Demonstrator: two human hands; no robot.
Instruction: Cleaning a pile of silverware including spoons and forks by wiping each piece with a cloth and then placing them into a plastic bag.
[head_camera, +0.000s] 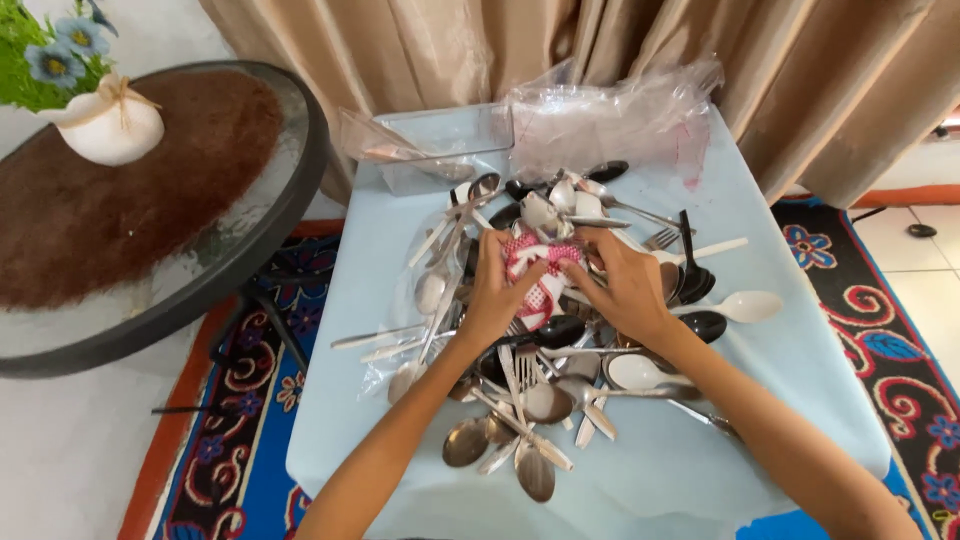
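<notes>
Gripping a small red-and-white checked pouch from both sides, the left hand and right hand meet above the middle of a heap of cutlery. Left-hand fingers curl together over the pouch's left edge; right-hand fingers pinch its top right corner, thumb underneath as far as can be seen. Held this way, the fabric is pulled taut between the hands, which looks like a way of opening or straightening it, though the mouth of the pouch is hidden behind the fingers. Pouch sits just above the pile, not resting flat on it. Pile: metal spoons and forks tangled with white plastic spoons and a few black ones, handles pointing every direction, loosely dumped rather than sorted. One white plastic spoon lies apart at the right edge of the heap. All of it rests on a small table under a pale blue cloth. Some spoons on the left lie inside a clear plastic bag, likely their wrapping. Crumpled clear plastic and a clear lidded box are pushed to the far edge, near the beige curtain, away from the hands. To the left, a round glass-topped side table with a brown mat carries a white vase of blue flowers. Patterned rug on the floor below.
</notes>
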